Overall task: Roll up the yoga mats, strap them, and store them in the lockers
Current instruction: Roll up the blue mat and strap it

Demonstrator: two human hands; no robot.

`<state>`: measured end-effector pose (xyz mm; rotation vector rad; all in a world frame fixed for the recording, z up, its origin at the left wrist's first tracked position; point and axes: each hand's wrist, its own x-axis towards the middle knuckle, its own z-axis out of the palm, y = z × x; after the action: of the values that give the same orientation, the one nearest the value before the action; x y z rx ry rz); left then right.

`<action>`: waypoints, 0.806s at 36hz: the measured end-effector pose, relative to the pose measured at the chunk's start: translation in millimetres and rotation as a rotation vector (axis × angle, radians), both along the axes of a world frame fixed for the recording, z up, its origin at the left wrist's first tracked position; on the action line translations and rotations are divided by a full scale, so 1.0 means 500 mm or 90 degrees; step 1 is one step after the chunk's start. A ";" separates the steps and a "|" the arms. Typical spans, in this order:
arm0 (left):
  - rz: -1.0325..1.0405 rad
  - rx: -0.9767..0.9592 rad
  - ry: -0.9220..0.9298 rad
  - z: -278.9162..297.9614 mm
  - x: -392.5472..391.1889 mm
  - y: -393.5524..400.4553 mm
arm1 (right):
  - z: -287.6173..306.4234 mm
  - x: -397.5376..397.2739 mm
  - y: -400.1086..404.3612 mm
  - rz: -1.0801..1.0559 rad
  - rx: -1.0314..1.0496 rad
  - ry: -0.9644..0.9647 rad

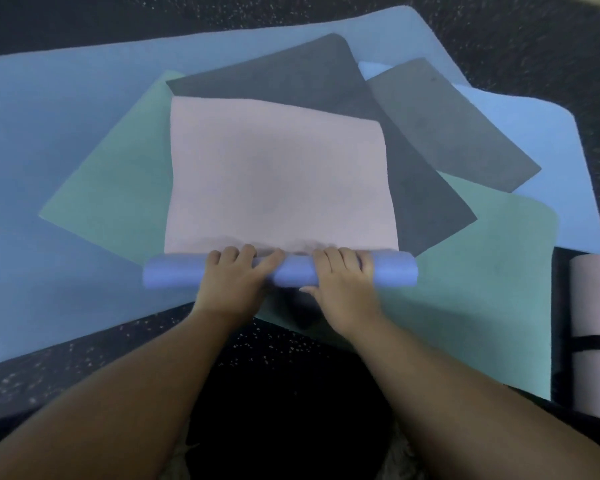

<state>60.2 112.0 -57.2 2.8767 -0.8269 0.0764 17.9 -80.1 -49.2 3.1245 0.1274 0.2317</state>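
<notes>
Mat roll (291,275) | both hands curled over it | strapped roll (594,337) cropped right

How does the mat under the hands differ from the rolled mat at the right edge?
The mat under the hands is only partly rolled, mostly flat; the rolled mat at the right edge is fully rolled. The first has no strap visible; the second wears a black strap. The first's roll shows blue outside. Both show pale pink surfaces.
</notes>
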 end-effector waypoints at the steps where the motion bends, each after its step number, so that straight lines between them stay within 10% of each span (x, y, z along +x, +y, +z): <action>1: -0.006 -0.003 0.007 0.000 -0.013 0.002 | -0.001 -0.018 0.002 -0.007 0.001 0.011; 25: -0.006 0.035 0.102 -0.009 -0.149 -0.003 | -0.009 -0.139 -0.009 0.025 0.032 0.111; 29: 0.005 0.062 0.162 0.004 -0.138 -0.006 | 0.026 -0.122 0.001 -0.013 0.061 0.275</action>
<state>-9.0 109.0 -55.2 2.8955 -0.7907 -0.3305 -43.0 -79.5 -36.2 3.2141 0.0865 -0.4538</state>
